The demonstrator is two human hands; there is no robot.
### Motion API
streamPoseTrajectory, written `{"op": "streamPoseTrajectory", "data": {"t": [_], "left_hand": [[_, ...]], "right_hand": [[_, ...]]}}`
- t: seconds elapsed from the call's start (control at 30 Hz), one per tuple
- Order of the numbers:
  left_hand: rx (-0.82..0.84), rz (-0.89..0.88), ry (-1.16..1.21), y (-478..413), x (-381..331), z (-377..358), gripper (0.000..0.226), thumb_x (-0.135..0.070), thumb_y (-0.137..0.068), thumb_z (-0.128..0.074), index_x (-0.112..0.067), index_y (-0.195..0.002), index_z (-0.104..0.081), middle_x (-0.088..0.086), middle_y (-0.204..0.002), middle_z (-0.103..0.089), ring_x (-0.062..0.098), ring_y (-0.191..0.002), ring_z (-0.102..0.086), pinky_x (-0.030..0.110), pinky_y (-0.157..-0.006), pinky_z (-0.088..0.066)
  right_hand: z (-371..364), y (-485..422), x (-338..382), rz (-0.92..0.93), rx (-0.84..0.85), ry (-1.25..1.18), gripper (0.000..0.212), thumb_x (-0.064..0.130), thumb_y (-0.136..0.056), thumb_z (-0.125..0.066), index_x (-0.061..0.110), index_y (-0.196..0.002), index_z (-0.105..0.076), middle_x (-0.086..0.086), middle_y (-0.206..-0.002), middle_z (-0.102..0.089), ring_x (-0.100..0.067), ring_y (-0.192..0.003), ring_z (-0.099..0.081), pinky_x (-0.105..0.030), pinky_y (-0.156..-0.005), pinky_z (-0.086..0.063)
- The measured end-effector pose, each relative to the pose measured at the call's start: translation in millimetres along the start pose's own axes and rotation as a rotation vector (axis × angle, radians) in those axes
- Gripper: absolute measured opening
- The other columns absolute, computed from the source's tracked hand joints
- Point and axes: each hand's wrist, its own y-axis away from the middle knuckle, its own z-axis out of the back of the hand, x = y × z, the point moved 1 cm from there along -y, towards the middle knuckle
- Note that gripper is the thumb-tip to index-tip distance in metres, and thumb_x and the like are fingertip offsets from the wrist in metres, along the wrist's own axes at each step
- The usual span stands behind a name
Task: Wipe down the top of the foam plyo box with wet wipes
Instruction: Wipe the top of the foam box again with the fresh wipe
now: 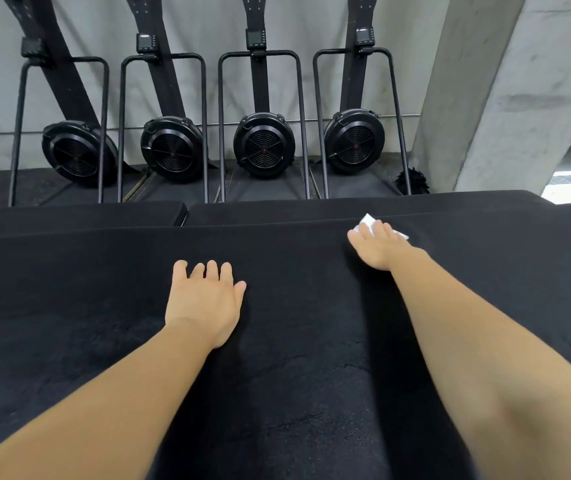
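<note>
Left hand [204,303] flat on plyo box [294,358] top, fingers apart, right hand [379,249] pressing white wipe [369,221] down, fingers straight

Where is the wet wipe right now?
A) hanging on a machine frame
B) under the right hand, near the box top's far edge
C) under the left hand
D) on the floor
B: the white wet wipe pokes out from under the flat fingers of the right hand near the far edge of the plyo box top; the left hand rests bare on the foam.
</note>
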Motion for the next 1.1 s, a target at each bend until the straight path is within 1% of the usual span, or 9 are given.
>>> {"op": "streamPoseTrajectory", "data": {"t": [0.23, 0.4, 0.53, 0.6, 0.67, 0.7, 0.77, 0.87, 1.1], "left_hand": [[0.006, -0.005, 0.043, 0, 1, 2, 0.053, -0.040, -0.099, -0.005, -0.015, -0.133, -0.038, -0.002, -0.115, -0.051, 0.022, -0.111, -0.048, 0.047, -0.111, -0.015], [0.014, 0.005, 0.088, 2, 1, 3, 0.049, -0.040, -0.099, -0.007, -0.017, -0.124, -0.043, -0.002, -0.110, -0.051, 0.023, -0.109, -0.049, 0.048, -0.110, -0.015], [0.025, -0.011, 0.090, 2, 2, 4, 0.049, -0.033, -0.093, -0.007, -0.018, -0.121, -0.045, -0.002, -0.109, -0.051, 0.022, -0.107, -0.048, 0.049, -0.108, -0.017], [0.024, -0.002, 0.092, 3, 3, 4, 0.041, -0.031, -0.093, -0.015, -0.018, -0.120, -0.044, -0.004, -0.106, -0.050, 0.021, -0.103, -0.049, 0.047, -0.106, -0.019], [0.023, -0.004, 0.090, 3, 4, 4, 0.041, -0.031, -0.093, -0.015, -0.019, -0.119, -0.044, -0.004, -0.104, -0.049, 0.020, -0.102, -0.049, 0.047, -0.105, -0.019], [0.021, -0.009, 0.089, 4, 3, 4, 0.044, -0.032, -0.094, -0.010, -0.019, -0.117, -0.045, -0.004, -0.104, -0.049, 0.020, -0.102, -0.049, 0.048, -0.106, -0.019], [0.006, -0.005, 0.095, 3, 3, 3, 0.049, -0.036, -0.096, -0.005, -0.019, -0.119, -0.044, -0.004, -0.106, -0.051, 0.020, -0.105, -0.049, 0.048, -0.107, -0.018], [0.002, 0.003, 0.089, 2, 2, 3, 0.051, -0.037, -0.097, -0.004, -0.017, -0.127, -0.041, -0.003, -0.113, -0.051, 0.021, -0.110, -0.048, 0.048, -0.109, -0.016], [0.013, -0.004, 0.079, 2, 2, 2, 0.052, -0.037, -0.099, -0.005, -0.016, -0.133, -0.038, -0.002, -0.117, -0.052, 0.022, -0.115, -0.048, 0.049, -0.111, -0.015]], "right_hand": [[-11, 34, 22, 0.025, 0.028, 0.038, 0.059, 0.046, -0.102, -0.020, 0.016, -0.152, -0.025, -0.012, -0.151, -0.025, -0.029, -0.139, -0.020, -0.041, -0.114, -0.018], [-36, 80, 74, 0.159, 0.079, 0.041, 0.065, 0.051, -0.103, -0.015, 0.016, -0.157, -0.013, -0.012, -0.163, -0.005, -0.026, -0.149, -0.001, -0.041, -0.121, -0.006], [-54, 109, 114, 0.264, 0.087, -0.001, 0.068, 0.056, -0.101, -0.014, 0.015, -0.155, -0.019, -0.008, -0.159, -0.015, -0.023, -0.146, -0.009, -0.038, -0.120, -0.009], [-59, 115, 123, 0.305, 0.134, -0.007, 0.071, 0.057, -0.102, -0.011, 0.016, -0.159, -0.008, -0.007, -0.165, -0.001, -0.022, -0.152, 0.005, -0.038, -0.122, 0.000], [-59, 114, 121, 0.328, 0.169, -0.001, 0.069, 0.056, -0.103, -0.008, 0.017, -0.160, 0.001, -0.004, -0.166, 0.010, -0.018, -0.152, 0.013, -0.036, -0.122, 0.006], [-57, 112, 117, 0.336, 0.168, 0.003, 0.067, 0.054, -0.103, -0.008, 0.018, -0.160, -0.001, -0.003, -0.167, 0.008, -0.018, -0.153, 0.010, -0.036, -0.123, 0.004], [-51, 105, 104, 0.331, 0.126, -0.010, 0.062, 0.050, -0.104, -0.013, 0.017, -0.156, -0.016, -0.003, -0.164, -0.008, -0.021, -0.151, -0.004, -0.036, -0.122, -0.007], [-38, 88, 75, 0.255, 0.062, -0.005, 0.051, 0.045, -0.104, -0.018, 0.014, -0.141, -0.034, -0.005, -0.149, -0.028, -0.023, -0.139, -0.023, -0.038, -0.116, -0.019], [-12, 53, 6, 0.019, 0.042, 0.025, 0.052, 0.040, -0.101, -0.018, 0.013, -0.143, -0.032, -0.011, -0.147, -0.027, -0.029, -0.136, -0.025, -0.047, -0.113, -0.025]]}}
